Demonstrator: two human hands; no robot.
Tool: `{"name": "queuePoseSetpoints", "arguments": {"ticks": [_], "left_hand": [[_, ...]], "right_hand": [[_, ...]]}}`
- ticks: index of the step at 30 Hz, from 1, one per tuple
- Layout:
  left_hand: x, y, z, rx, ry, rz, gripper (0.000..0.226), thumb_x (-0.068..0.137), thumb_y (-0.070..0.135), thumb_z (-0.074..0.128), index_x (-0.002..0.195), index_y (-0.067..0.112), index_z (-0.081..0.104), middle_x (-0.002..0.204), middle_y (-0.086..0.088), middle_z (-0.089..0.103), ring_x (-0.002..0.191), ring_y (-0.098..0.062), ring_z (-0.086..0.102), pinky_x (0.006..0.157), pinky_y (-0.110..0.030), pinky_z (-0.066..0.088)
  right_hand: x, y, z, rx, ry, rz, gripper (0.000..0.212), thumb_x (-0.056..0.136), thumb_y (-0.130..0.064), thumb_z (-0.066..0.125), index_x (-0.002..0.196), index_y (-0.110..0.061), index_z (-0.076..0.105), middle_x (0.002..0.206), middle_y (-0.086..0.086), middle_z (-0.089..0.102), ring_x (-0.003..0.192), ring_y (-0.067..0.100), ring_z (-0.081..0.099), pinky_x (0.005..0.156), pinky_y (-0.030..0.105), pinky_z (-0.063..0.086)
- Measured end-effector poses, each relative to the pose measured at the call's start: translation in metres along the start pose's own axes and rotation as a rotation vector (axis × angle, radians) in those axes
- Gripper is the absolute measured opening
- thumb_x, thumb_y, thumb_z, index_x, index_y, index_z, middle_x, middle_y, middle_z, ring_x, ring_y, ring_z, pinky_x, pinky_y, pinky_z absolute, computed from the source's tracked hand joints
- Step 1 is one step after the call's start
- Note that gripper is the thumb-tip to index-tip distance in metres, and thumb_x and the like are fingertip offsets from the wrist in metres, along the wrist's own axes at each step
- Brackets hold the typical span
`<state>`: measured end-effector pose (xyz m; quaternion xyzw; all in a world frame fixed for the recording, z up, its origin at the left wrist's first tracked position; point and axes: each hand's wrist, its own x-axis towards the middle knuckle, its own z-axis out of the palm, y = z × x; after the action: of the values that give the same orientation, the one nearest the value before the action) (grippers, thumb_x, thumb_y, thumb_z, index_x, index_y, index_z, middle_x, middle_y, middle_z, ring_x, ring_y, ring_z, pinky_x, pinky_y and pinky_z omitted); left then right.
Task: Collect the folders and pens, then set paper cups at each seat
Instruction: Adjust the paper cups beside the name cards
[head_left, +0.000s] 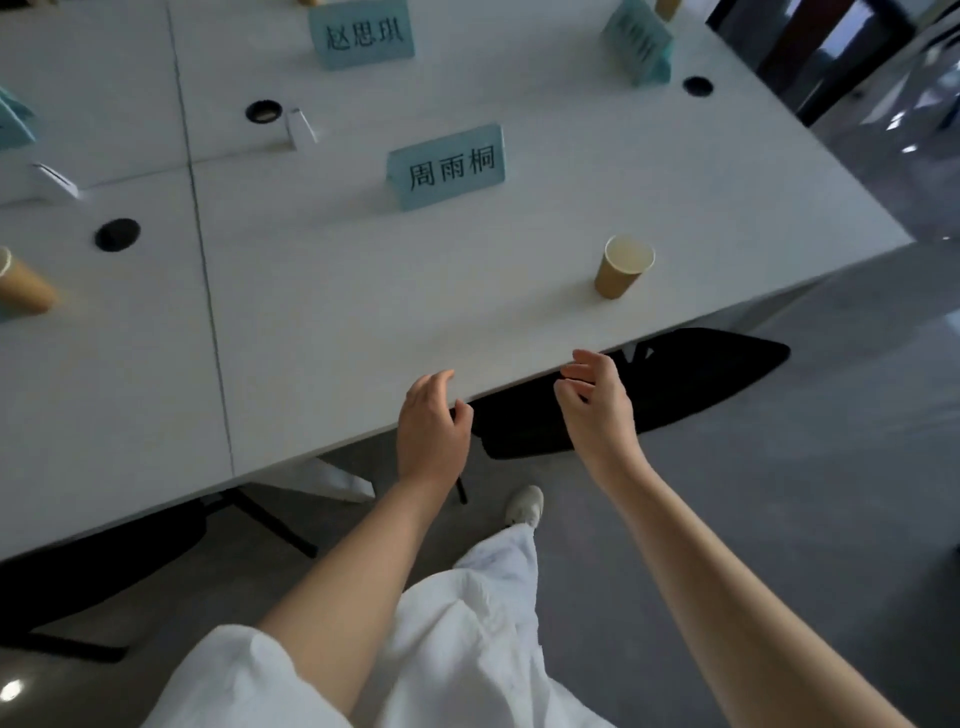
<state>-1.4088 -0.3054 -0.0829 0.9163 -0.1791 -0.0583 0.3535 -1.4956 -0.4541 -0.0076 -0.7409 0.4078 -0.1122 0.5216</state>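
A brown paper cup (622, 266) stands upright on the white table (322, 312), to the right of a teal name card (448, 167). Another brown paper cup (23, 285) is at the far left edge of the view. My left hand (434, 426) hovers at the table's near edge with fingers loosely curled and nothing in it. My right hand (597, 400) is just off the edge, fingers apart, also holding nothing. No folders or pens are in view.
A black chair (675, 384) is tucked under the table by my right hand, another dark chair (93, 571) at lower left. More teal name cards (361, 34) (639, 44) stand further back. Black cable holes (117, 235) dot the tabletop.
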Motion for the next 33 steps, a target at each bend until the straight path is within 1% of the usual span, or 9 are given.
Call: {"name": "queuePoseSetpoints", "arguments": {"ticks": [4, 9, 13, 15, 18, 21, 25, 29, 33], "left_hand": [[0.042, 0.034, 0.045, -0.015, -0.001, -0.040, 0.038, 0.090, 0.009, 0.056, 0.127, 0.000, 0.056, 0.126, -0.017, 0.061, 0.124, -0.032, 0.050, 0.104, -0.041, 0.040], [0.097, 0.065, 0.088, -0.071, 0.027, -0.195, 0.038, 0.093, 0.012, 0.054, 0.129, -0.001, 0.054, 0.128, -0.019, 0.059, 0.124, -0.033, 0.051, 0.104, -0.042, 0.040], [0.129, 0.077, 0.119, -0.004, 0.020, -0.174, 0.044, 0.088, 0.022, 0.044, 0.122, -0.003, 0.057, 0.126, -0.021, 0.060, 0.122, -0.040, 0.052, 0.105, -0.047, 0.043], [0.148, 0.085, 0.136, 0.048, -0.018, -0.173, 0.044, 0.091, 0.022, 0.047, 0.129, 0.000, 0.054, 0.140, -0.020, 0.051, 0.134, -0.041, 0.041, 0.111, -0.048, 0.034], [0.162, 0.095, 0.151, 0.115, -0.129, -0.230, 0.054, 0.098, 0.026, 0.049, 0.149, 0.015, 0.034, 0.161, -0.008, 0.020, 0.150, -0.031, 0.008, 0.118, -0.046, 0.013], [0.165, 0.098, 0.166, 0.200, -0.271, -0.277, 0.065, 0.100, 0.042, 0.039, 0.155, 0.024, 0.009, 0.164, 0.001, -0.005, 0.149, -0.029, -0.013, 0.118, -0.047, -0.002], [0.166, 0.096, 0.181, 0.328, -0.369, -0.330, 0.072, 0.099, 0.053, 0.031, 0.155, 0.025, -0.005, 0.162, 0.002, -0.018, 0.146, -0.032, -0.022, 0.117, -0.049, -0.009], [0.165, 0.098, 0.187, 0.353, -0.325, -0.372, 0.071, 0.100, 0.051, 0.033, 0.155, 0.026, -0.004, 0.162, 0.003, -0.015, 0.148, -0.031, -0.019, 0.118, -0.049, -0.006], [0.165, 0.115, 0.196, 0.324, -0.199, -0.463, 0.067, 0.099, 0.041, 0.043, 0.155, 0.024, 0.012, 0.164, 0.003, -0.002, 0.150, -0.030, -0.011, 0.118, -0.051, -0.001]], "right_hand": [[0.072, 0.010, -0.027, -0.037, -0.020, 0.097, 0.047, 0.092, -0.015, 0.054, 0.136, -0.017, 0.037, 0.123, 0.000, 0.054, 0.103, 0.013, 0.056, 0.071, 0.018, 0.043], [0.163, 0.019, -0.055, -0.117, -0.050, 0.187, 0.058, 0.089, -0.018, 0.060, 0.139, -0.016, 0.031, 0.128, 0.004, 0.050, 0.110, 0.019, 0.054, 0.093, 0.037, 0.049], [0.215, 0.027, -0.077, -0.204, -0.075, 0.210, 0.083, 0.081, -0.025, 0.071, 0.145, -0.016, 0.019, 0.138, 0.006, 0.039, 0.125, 0.021, 0.044, 0.107, 0.042, 0.039], [0.240, 0.031, -0.082, -0.268, -0.122, 0.165, 0.098, 0.077, -0.025, 0.076, 0.149, -0.015, 0.010, 0.145, 0.007, 0.029, 0.135, 0.021, 0.032, 0.113, 0.039, 0.030], [0.261, 0.035, -0.082, -0.353, -0.190, 0.054, 0.111, 0.072, -0.027, 0.080, 0.150, -0.018, 0.001, 0.147, 0.009, 0.023, 0.139, 0.025, 0.026, 0.115, 0.042, 0.024], [0.274, 0.040, -0.080, -0.393, -0.250, -0.045, 0.109, 0.070, -0.024, 0.081, 0.149, -0.021, 0.005, 0.146, 0.008, 0.026, 0.136, 0.025, 0.030, 0.111, 0.040, 0.027], [0.290, 0.045, -0.084, -0.448, -0.338, -0.180, 0.092, 0.074, -0.019, 0.078, 0.145, -0.019, 0.020, 0.143, 0.006, 0.033, 0.129, 0.026, 0.038, 0.101, 0.032, 0.034], [0.306, 0.047, -0.092, -0.423, -0.430, -0.254, 0.078, 0.075, -0.016, 0.076, 0.138, -0.018, 0.029, 0.137, 0.005, 0.042, 0.122, 0.024, 0.044, 0.091, 0.025, 0.034], [0.331, 0.037, -0.100, -0.386, -0.475, -0.308, 0.076, 0.074, -0.016, 0.076, 0.136, -0.017, 0.030, 0.133, 0.004, 0.045, 0.118, 0.022, 0.046, 0.089, 0.022, 0.033]]}}
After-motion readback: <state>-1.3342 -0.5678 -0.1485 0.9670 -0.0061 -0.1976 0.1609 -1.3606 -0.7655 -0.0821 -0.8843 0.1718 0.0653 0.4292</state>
